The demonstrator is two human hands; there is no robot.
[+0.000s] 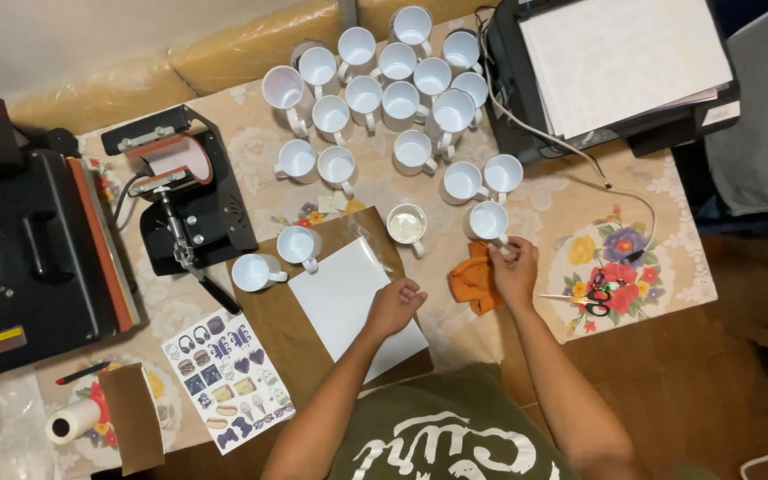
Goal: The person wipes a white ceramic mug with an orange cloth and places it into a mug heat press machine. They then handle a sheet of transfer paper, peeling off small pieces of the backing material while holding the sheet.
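Both hands worked at the middle of a tabletop (526, 191) crowded with white mugs.

Right hand (516, 269) pinched the handle of a white mug (488, 220) with narrow fingers, just right of frame centre, its heel resting beside an orange cloth (472, 281) that touched the mug's lower edge. Left hand (394, 306) lay loosely curled, holding nothing, on a white sheet (348, 298) over brown paper (291, 333) at centre. Another mug with a pale, creamy inside (407, 223) stood just left of the held one. More white mugs (384, 98) clustered toward the upper middle. Scissors (580, 302) lay at right on a flower print, a mug press (184, 191) stood at left, a printed sticker sheet (228, 378) lay lower left, and a printer (615, 71) sat upper right.
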